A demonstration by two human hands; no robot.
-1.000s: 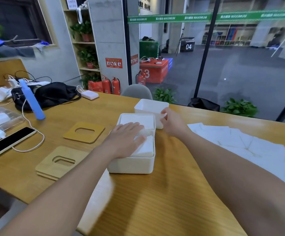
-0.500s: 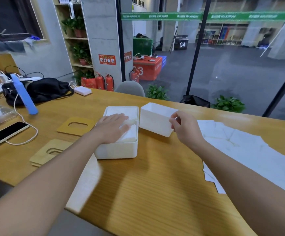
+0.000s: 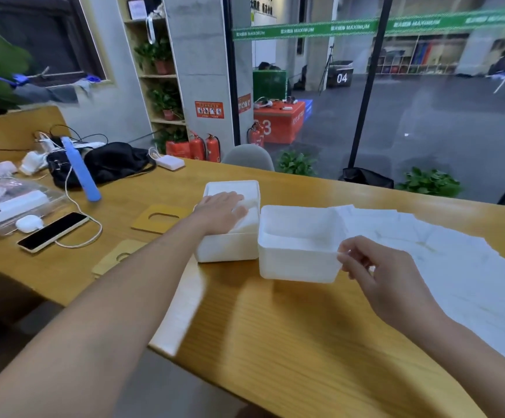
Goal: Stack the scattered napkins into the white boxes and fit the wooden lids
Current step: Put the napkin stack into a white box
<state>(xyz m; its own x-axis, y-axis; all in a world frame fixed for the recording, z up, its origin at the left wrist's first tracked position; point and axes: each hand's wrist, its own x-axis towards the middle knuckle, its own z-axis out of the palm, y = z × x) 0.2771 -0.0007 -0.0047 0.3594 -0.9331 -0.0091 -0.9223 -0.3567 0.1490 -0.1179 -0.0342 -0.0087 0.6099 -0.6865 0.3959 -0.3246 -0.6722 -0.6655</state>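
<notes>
Where left forearm (image 3: pixel 142 267) crosses, wooden lid (image 3: pixel 115 257) half-hidden.

The left hand (image 3: pixel 219 211) lies flat over the napkin stack (image 3: pixel 249 220) in the far white box (image 3: pixel 230 250), hiding what sits under its palm. The left forearm covers part of the nearer wooden lid (image 3: pixel 118 256). The right hand's fingertips (image 3: pixel 343 256) meet the near box (image 3: pixel 298 267) at its right rim; blur hides the exact grip. Scattered napkins (image 3: pixel 456 267), right of those fingers, run off the frame edge.
</notes>
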